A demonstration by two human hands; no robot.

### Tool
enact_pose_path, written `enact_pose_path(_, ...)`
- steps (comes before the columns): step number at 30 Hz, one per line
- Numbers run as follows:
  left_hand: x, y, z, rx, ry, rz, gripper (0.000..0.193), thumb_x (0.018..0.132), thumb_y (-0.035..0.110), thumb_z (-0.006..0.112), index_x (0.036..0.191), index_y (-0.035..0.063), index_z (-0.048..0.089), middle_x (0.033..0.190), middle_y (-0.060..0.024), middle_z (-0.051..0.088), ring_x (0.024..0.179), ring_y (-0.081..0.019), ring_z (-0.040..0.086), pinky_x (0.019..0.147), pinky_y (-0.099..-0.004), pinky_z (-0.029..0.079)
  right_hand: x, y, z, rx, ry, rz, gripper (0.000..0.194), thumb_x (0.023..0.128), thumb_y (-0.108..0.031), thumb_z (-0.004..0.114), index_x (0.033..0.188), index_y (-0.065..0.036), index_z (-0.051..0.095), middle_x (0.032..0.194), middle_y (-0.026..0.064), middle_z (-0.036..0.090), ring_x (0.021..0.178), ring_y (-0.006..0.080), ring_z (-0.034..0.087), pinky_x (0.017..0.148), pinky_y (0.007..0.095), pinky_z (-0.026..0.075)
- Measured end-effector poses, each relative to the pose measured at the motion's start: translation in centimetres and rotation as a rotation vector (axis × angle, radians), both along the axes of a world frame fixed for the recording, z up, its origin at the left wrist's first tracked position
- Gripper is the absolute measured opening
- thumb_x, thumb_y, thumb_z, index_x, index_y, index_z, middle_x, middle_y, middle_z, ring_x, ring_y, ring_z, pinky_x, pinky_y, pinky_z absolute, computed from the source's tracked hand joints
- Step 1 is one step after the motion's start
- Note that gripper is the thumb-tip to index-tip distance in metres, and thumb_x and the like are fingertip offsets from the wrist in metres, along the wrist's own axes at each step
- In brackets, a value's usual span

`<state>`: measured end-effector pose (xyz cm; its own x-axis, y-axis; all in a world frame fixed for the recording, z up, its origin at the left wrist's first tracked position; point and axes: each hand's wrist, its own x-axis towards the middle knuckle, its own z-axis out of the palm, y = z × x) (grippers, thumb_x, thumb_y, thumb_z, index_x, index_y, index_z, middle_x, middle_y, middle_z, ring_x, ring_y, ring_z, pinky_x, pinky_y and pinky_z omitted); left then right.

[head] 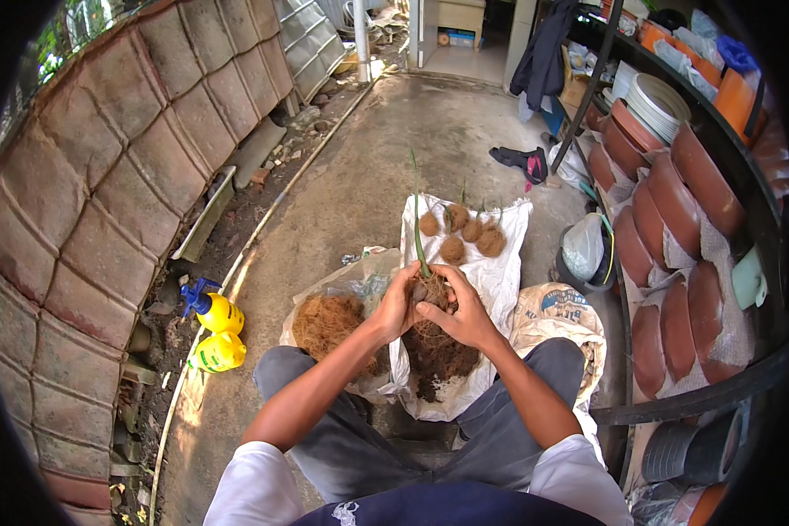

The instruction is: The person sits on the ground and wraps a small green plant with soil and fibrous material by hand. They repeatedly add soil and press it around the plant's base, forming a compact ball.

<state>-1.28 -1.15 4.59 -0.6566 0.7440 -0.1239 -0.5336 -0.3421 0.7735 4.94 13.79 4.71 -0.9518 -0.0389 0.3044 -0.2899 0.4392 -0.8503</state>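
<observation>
My left hand (394, 304) and my right hand (463, 308) cup a root ball (436, 292) of soil and brown fibre between them. From its top a long green leaf (418, 230) points away from me, and stray fibres hang below. Directly beneath my hands, a heap of dark soil mixed with fibre (437, 361) lies on a white woven sack (509, 263). Farther up the same sack sit several round fibre-covered balls (452, 250), some with green shoots. To the left of my left hand is a clear plastic bag (382, 266) holding loose coconut fibre (325, 322).
A yellow spray bottle with a blue head (220, 312) and a yellow container (218, 352) stand at left beside a long pipe (269, 214). At right are a printed sack (555, 306), a black bucket (585, 279) and a rack with stacked brown bowls (677, 197).
</observation>
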Motion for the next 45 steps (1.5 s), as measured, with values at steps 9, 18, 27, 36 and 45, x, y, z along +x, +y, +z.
enact_pose_path(9, 1.1, 0.8, -0.4, -0.098, 0.068, 0.057, 0.068, 0.1, 0.063, 0.026, 0.131, 0.0063, 0.047, 0.12, -0.0087, 0.057, 0.109, -0.0183, 0.059, 0.094, -0.0356, 0.051, 0.1, -0.3, -1.6, -0.024, 0.032, -0.052, 0.074, 0.084, -0.048, 0.074, 0.132, 0.001, 0.046, 0.122, 0.0167, 0.057, 0.114, 0.0233, 0.057, 0.097, 0.0366, 0.045)
enact_pose_path(18, 1.7, 0.9, -0.9, -0.03, -0.085, 0.019, 0.069, 0.1, 0.062, 0.025, 0.135, 0.0066, 0.047, 0.129, -0.0108, 0.056, 0.118, -0.0213, 0.056, 0.102, -0.0403, 0.047, 0.6, -2.2, -2.1, 0.048, 0.185, -0.153, 0.047, 0.09, -0.027, 0.064, 0.122, 0.003, 0.046, 0.112, 0.0216, 0.05, 0.104, 0.0368, 0.054, 0.09, 0.0462, 0.043)
enact_pose_path(27, 1.6, 0.8, -1.8, -0.029, -0.159, 0.095, 0.052, 0.103, 0.05, 0.035, 0.13, 0.0072, 0.049, 0.118, -0.008, 0.06, 0.107, -0.0195, 0.061, 0.095, -0.037, 0.051, -0.5, -2.1, -3.7, -0.163, 0.108, -0.126, 0.052, 0.089, -0.031, 0.068, 0.123, 0.002, 0.046, 0.112, 0.0173, 0.053, 0.103, 0.0294, 0.057, 0.087, 0.0399, 0.046)
enact_pose_path(36, 1.5, 0.8, -0.4, 0.132, -0.19, 0.028, 0.042, 0.102, 0.043, 0.045, 0.129, 0.01, 0.047, 0.114, -0.0082, 0.06, 0.104, -0.0187, 0.062, 0.09, -0.0358, 0.053, 0.2, -1.6, -2.3, -0.45, -0.061, -0.084, 0.065, 0.093, -0.039, 0.064, 0.138, -0.002, 0.034, 0.116, 0.0123, 0.053, 0.107, 0.0197, 0.055, 0.09, 0.0346, 0.046)
enact_pose_path(45, 1.5, 1.4, -2.0, 0.024, 0.123, 0.232, 0.036, 0.105, 0.037, 0.039, 0.118, 0.0056, 0.052, 0.102, -0.0075, 0.061, 0.098, -0.016, 0.059, 0.088, -0.0321, 0.049, -0.9, -2.9, -6.3, -0.738, -0.144, -0.052, 0.062, 0.097, -0.041, 0.057, 0.143, -0.007, 0.031, 0.127, 0.0083, 0.046, 0.117, 0.0166, 0.048, 0.098, 0.0322, 0.043)
